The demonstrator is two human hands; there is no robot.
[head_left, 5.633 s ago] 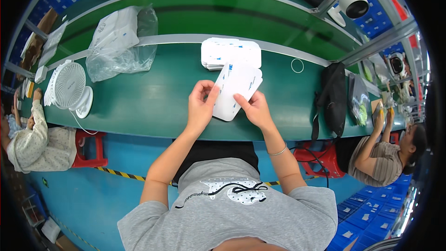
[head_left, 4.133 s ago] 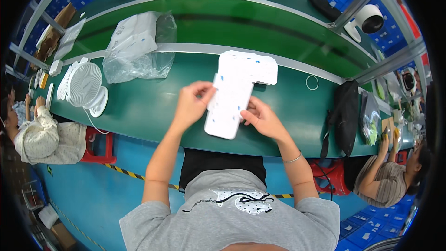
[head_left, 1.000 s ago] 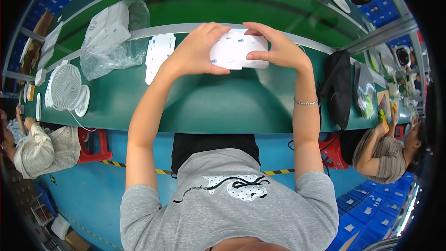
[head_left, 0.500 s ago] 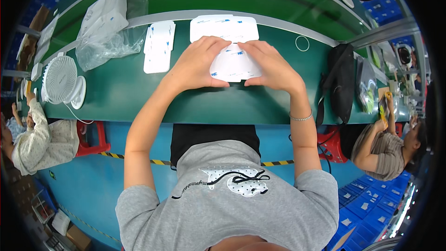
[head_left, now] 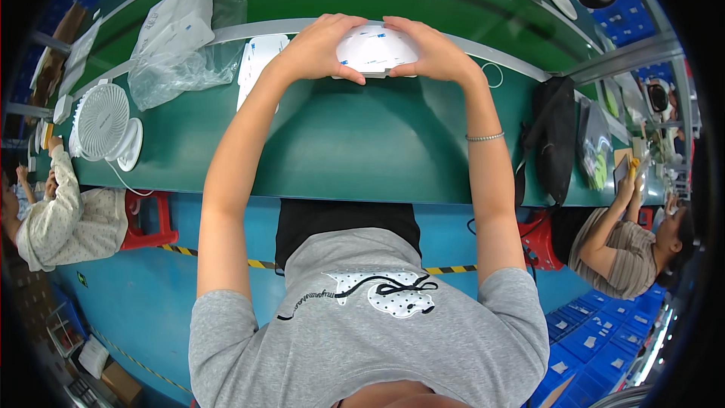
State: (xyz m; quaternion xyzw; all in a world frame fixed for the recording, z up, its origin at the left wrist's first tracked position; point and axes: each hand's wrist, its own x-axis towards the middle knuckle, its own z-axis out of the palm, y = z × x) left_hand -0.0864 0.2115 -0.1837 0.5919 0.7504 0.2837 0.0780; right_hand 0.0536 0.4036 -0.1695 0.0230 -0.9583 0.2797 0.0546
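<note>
Your white stack [head_left: 377, 51] lies toward the far edge of the green workbench [head_left: 362, 155], grasped at both ends. Your left hand [head_left: 321, 49] spans its left end and your right hand [head_left: 436, 49] its right, thumbs along the near edge, fingers at the far one. Small blue printed marks dot its top sheet; your hands hide both ends, and you cannot tell whether it is lifted. Left of the stack, your forearm covers part of some more white pieces [head_left: 259, 60]. Farther left of it, a clear plastic bag [head_left: 177, 49] bears dark, unclear printing, and a white fan [head_left: 104, 122] has a hub mark too small to read. Right of the stack, your wrist partly hides a white ring [head_left: 495, 74].
</note>
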